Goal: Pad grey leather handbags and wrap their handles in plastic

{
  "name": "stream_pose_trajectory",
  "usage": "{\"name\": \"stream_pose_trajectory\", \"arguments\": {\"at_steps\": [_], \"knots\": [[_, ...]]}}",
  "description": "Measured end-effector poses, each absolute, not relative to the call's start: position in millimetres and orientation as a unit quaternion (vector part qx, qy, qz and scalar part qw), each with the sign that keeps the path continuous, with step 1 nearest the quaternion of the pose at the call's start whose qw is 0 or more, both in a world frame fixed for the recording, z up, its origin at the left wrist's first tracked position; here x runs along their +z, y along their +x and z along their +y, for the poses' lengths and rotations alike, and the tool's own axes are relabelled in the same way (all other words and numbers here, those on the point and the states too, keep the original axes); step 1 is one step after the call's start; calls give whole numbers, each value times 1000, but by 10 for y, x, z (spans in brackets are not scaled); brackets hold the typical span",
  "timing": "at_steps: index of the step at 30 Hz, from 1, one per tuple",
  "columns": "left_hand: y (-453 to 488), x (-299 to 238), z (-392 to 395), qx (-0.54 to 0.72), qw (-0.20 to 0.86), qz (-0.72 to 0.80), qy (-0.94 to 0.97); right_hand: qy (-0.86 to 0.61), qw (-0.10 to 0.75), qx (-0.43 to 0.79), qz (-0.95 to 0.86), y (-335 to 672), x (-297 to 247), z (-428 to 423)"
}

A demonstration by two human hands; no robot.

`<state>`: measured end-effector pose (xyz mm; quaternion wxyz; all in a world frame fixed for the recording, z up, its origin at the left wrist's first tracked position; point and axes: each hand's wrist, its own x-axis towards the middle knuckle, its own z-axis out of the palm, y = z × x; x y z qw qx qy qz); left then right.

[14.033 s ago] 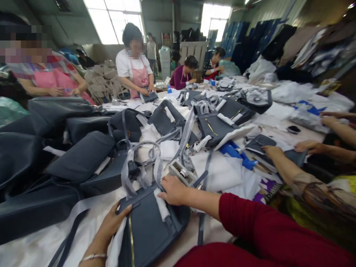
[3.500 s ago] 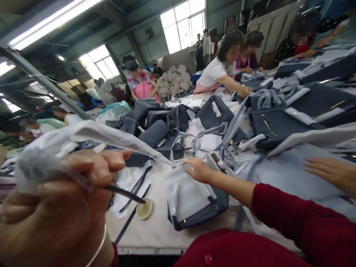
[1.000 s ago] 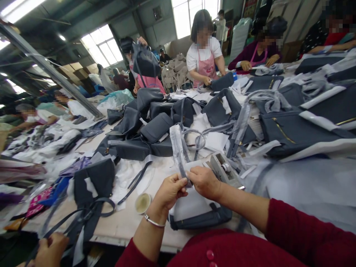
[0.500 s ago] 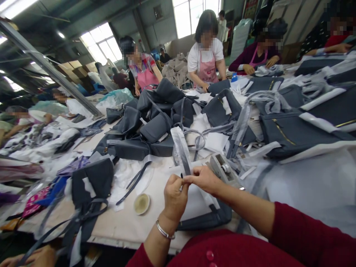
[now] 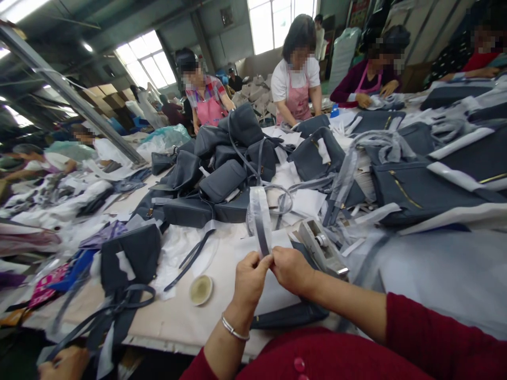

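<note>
My left hand [image 5: 250, 278] and my right hand [image 5: 292, 270] meet above the table, thumbs and fingers pinched together. Between them is the lower end of a dark bag strap [image 5: 260, 224] wrapped in clear and white plastic film. Its upper part stands up in a loop away from me. Just beneath my hands lies a dark grey-blue handbag [image 5: 293, 315], largely covered by white paper [image 5: 279, 295]. To the right of my right hand is a grey metal tape dispenser-like holder [image 5: 324, 248]. My fingers hide the strap's very end.
A small round dish [image 5: 201, 290] sits left of my hands. Beyond is a heap of dark handbags [image 5: 224, 179]; more wrapped bags [image 5: 415, 190] lie right. Another bag [image 5: 130, 256] lies left, with a co-worker's hand [image 5: 67, 363] near its strap. Several co-workers stand or sit across the table.
My hands have drawn closer, and my right hand has curled its fingers in at the strap's end. The strap has turned to face me more. A co-worker's hand at lower left has moved right.
</note>
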<state>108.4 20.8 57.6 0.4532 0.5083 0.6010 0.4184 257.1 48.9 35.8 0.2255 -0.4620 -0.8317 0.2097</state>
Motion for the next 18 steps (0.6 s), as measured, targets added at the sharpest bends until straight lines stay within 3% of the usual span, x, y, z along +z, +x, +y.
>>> {"name": "stream_pose_trajectory", "arguments": {"at_steps": [3,6,9,13,15,18], "knots": [[1100,561,205,414,384,611,555,-425,205,204,-858,2600,359,479],[1049,561,188,422,325,595,602,-375,230,290,-850,2713,438,548],[992,558,154,411,288,555,664,-379,255,493,-740,2824,511,635],[968,518,108,384,298,481,729,-335,209,804,-445,2833,478,668],[958,498,100,377,301,472,738,-315,216,850,-362,2790,432,649],[928,483,114,367,361,481,710,-367,261,808,-379,2719,386,609]]}}
